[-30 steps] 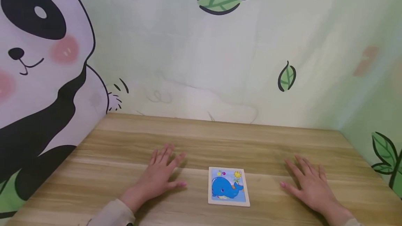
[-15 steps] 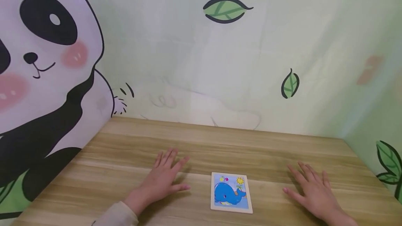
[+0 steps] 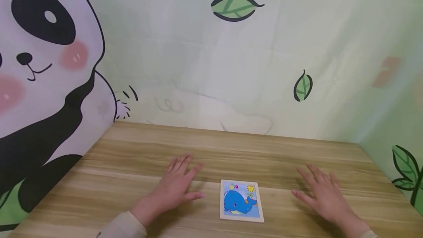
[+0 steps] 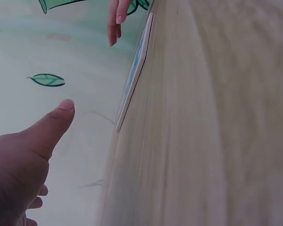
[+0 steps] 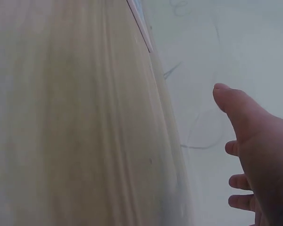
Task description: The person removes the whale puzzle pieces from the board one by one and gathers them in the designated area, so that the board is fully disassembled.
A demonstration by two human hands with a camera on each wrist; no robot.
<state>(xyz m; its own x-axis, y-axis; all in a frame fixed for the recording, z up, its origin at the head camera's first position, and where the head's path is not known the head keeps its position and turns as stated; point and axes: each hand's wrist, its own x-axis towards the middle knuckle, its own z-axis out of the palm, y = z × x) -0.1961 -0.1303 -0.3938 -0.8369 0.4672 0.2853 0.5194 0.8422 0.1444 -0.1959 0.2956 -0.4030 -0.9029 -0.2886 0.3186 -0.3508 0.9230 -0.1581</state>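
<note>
A square picture puzzle board (image 3: 241, 201) with a blue whale, a yellow sun and a pale frame lies flat on the wooden table (image 3: 158, 139), between the two hands. To its left is my left hand (image 3: 175, 184), fingers spread, thumb toward the board. My right hand (image 3: 324, 194) is on the other side, a wider gap from the board, with its fingers also spread. Neither hand holds anything. In the left wrist view the board (image 4: 136, 70) shows edge-on, and the thumb (image 4: 52, 125) stands raised above the table. The right wrist view catches only a corner of the board (image 5: 142, 26).
Behind the table rises a pale green wall cloth (image 3: 185, 47) printed with leaves. A large printed panda (image 3: 43, 65) covers the left side, and a printed plant (image 3: 408, 168) is on the right. Thin drawn lines mark the lower back wall.
Both hands have lifted off the table a little and shifted inward toward the board. The head view has tilted slightly. The board keeps its place on the table.
</note>
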